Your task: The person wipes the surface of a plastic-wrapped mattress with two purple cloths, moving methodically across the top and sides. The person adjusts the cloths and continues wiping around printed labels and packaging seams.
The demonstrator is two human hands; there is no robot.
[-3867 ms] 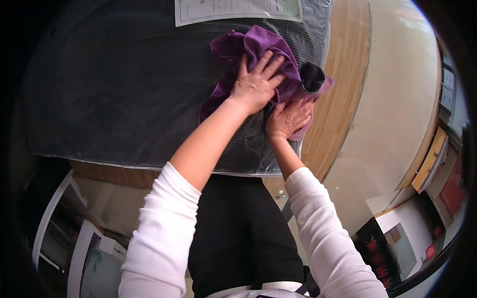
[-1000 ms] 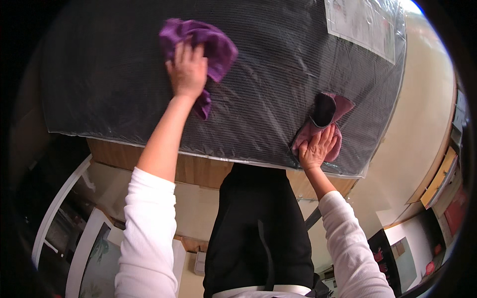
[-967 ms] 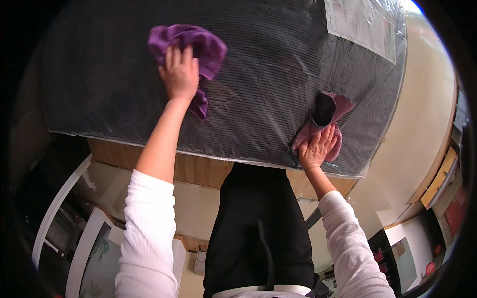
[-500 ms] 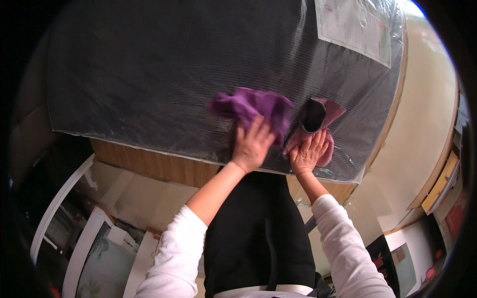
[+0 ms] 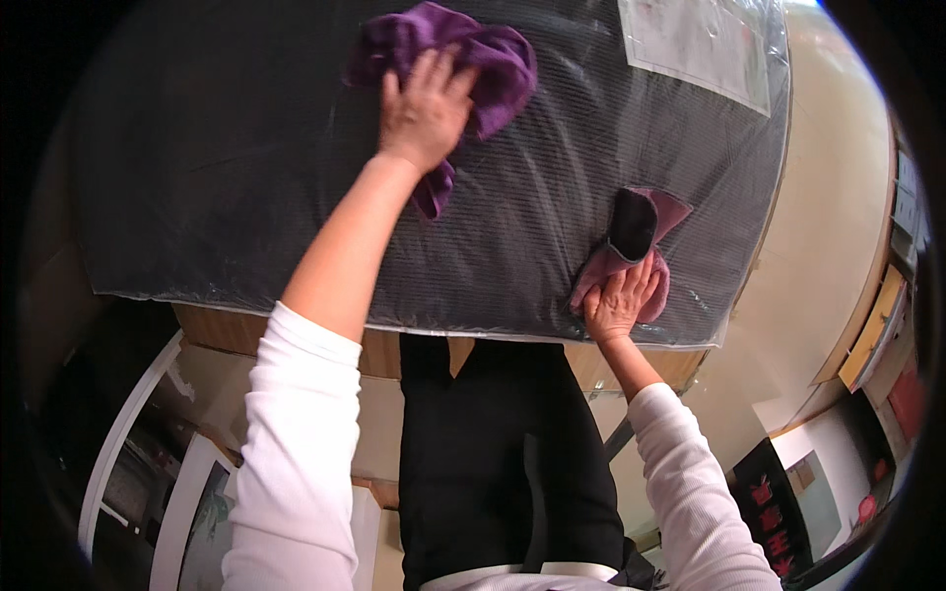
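Note:
A purple cloth (image 5: 503, 74) lies crumpled on the dark ribbed mattress (image 5: 246, 177), which is wrapped in clear plastic. My left hand (image 5: 426, 110) presses on this cloth with its fingers spread, and a tail of the cloth shows under the wrist. At the right, near the front edge, my right hand (image 5: 621, 303) rests flat with its fingers stretched out on a folded dusty-pink cloth (image 5: 654, 295). A dark grey patch (image 5: 632, 227) of that piece shows above the fingertips. What lies under both palms is hidden.
A printed sheet (image 5: 695, 49) lies under the plastic at the far right. A wooden base (image 5: 222, 330) shows below the mattress's front edge. My legs stand against that edge. Pale floor (image 5: 828, 197) runs along the right, with boxes and boards (image 5: 875, 325) beyond it.
My left hand has slid the purple cloth away from me and to the left across the mattress. My right hand stays in nearly the same place on the pink cloth.

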